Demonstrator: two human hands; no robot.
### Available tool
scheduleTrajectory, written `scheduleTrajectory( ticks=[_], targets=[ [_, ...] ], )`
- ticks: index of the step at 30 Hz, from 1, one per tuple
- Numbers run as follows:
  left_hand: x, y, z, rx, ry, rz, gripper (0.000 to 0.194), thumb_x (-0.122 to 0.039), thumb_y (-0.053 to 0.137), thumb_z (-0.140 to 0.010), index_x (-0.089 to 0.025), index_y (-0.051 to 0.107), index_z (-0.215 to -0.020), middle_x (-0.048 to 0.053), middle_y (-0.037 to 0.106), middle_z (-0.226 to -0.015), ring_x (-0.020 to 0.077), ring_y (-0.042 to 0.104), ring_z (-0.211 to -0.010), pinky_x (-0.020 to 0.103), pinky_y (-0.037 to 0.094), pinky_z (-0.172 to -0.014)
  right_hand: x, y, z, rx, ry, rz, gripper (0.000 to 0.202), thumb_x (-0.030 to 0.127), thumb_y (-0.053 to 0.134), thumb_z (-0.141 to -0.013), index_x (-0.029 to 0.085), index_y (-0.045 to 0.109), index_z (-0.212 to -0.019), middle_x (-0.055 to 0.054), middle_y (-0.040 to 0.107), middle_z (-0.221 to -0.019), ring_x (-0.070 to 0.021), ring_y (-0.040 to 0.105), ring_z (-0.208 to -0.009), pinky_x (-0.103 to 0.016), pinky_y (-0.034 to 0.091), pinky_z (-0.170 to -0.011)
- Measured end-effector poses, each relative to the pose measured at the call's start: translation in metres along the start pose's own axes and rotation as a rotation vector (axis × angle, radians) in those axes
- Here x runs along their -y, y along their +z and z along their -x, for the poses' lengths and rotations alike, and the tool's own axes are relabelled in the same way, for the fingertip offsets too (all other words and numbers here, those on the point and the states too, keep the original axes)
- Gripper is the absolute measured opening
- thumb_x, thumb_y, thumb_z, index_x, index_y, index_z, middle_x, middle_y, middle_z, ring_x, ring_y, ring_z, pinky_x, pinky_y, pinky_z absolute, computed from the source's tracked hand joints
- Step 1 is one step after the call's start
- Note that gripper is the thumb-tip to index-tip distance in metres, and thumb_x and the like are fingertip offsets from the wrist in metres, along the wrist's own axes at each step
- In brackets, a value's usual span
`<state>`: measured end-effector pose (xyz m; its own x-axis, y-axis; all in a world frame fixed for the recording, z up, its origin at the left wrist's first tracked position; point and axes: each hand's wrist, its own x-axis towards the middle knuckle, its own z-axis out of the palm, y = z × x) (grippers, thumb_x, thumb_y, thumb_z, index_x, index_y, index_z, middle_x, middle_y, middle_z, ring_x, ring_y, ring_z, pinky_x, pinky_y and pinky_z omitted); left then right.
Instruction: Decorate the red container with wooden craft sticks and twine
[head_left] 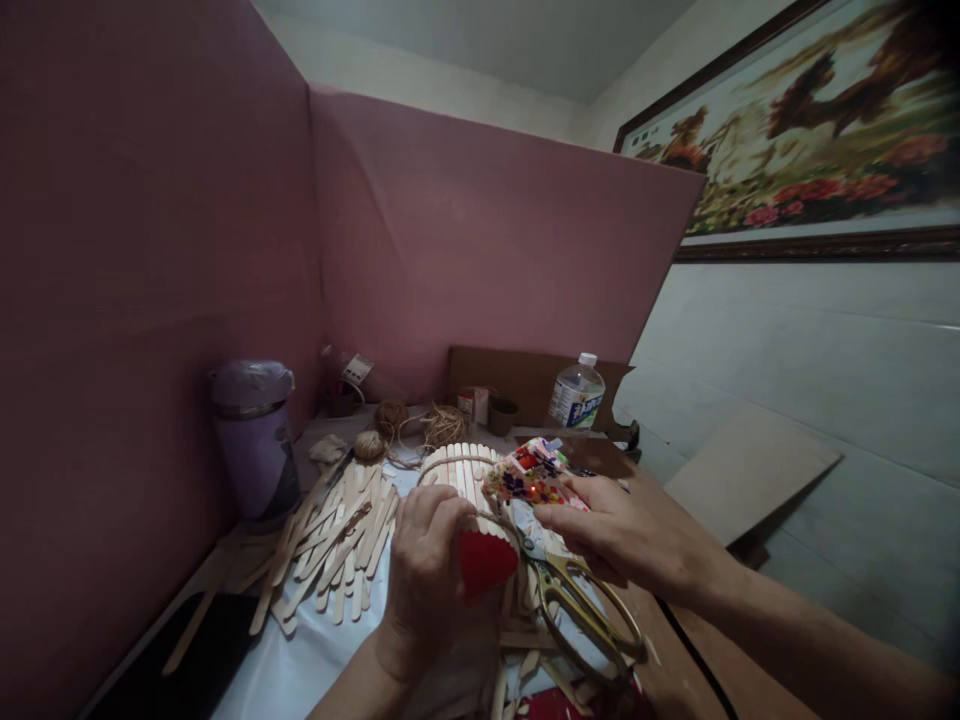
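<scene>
My left hand (pixel 429 545) is closed round a cylinder covered with craft sticks (pixel 461 470). The cylinder lies tilted, its red round end (pixel 486 562) towards me. Twine (pixel 486 517) circles it near both ends. In my right hand (pixel 600 520) is a flower-patterned hot glue gun (pixel 525 480) with a small red light, its tip close to the sticks on the cylinder's right side. A black cord (pixel 697 655) trails below my right forearm. Gold-handled scissors (pixel 585 610) lie below that hand, blades towards the cylinder.
Loose craft sticks (pixel 341 545) are heaped on the left, with more under the scissors. Behind are twine balls (pixel 369 446), loose twine (pixel 444 426), a small brown pot (pixel 502 413) and a plastic bottle (pixel 577 395). A purple flask (pixel 255 450) stands by the pink partition (pixel 480 250).
</scene>
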<state>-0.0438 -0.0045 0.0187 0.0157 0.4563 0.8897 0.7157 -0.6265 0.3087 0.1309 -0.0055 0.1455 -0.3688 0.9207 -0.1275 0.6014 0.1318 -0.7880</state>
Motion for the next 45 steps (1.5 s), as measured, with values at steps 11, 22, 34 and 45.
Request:
scheduleTrajectory(
  ticks=[11, 22, 34, 45],
  targets=[
    [0.0, 0.0, 0.001, 0.002, 0.015, -0.011, 0.028, -0.023, 0.064, -0.065, -0.02, 0.049, -0.089, 0.008, 0.053, -0.088, 0.024, 0.05, -0.081, 0.038, 0.041, -0.071, 0.004, 0.002, 0.001, -0.058, -0.002, 0.048, 0.024, 0.033, 0.053, -0.079, 0.02, 0.047, -0.06, 0.005, 0.041, -0.045, -0.0107, 0.038, -0.045, -0.024, 0.027, -0.048],
    [0.0, 0.001, 0.001, 0.0, 0.023, -0.018, 0.029, -0.024, 0.065, -0.066, -0.02, 0.049, -0.09, 0.008, 0.053, -0.089, 0.0238, 0.05, -0.082, 0.038, 0.041, -0.072, -0.003, 0.002, -0.003, -0.042, 0.017, -0.002, 0.018, 0.033, 0.054, -0.077, 0.02, 0.051, -0.066, 0.005, 0.041, -0.047, -0.0111, 0.039, -0.047, -0.023, 0.029, -0.049],
    [0.002, 0.001, 0.001, 0.005, 0.012, -0.006, 0.03, -0.02, 0.067, -0.066, -0.021, 0.048, -0.09, 0.006, 0.052, -0.088, 0.0233, 0.049, -0.082, 0.037, 0.041, -0.071, 0.007, 0.001, 0.003, -0.06, -0.03, 0.1, 0.031, 0.027, 0.05, -0.082, 0.021, 0.042, -0.053, 0.005, 0.038, -0.038, -0.0095, 0.033, -0.039, -0.025, 0.026, -0.046],
    [0.001, 0.001, 0.001, 0.01, 0.013, 0.007, 0.038, -0.018, 0.07, -0.061, -0.02, 0.049, -0.092, 0.006, 0.051, -0.09, 0.0235, 0.048, -0.083, 0.038, 0.04, -0.072, -0.007, 0.005, -0.004, -0.057, -0.103, -0.033, 0.019, 0.03, 0.053, -0.078, 0.019, 0.05, -0.062, 0.006, 0.04, -0.046, -0.0101, 0.038, -0.046, -0.023, 0.032, -0.051]
  ],
)
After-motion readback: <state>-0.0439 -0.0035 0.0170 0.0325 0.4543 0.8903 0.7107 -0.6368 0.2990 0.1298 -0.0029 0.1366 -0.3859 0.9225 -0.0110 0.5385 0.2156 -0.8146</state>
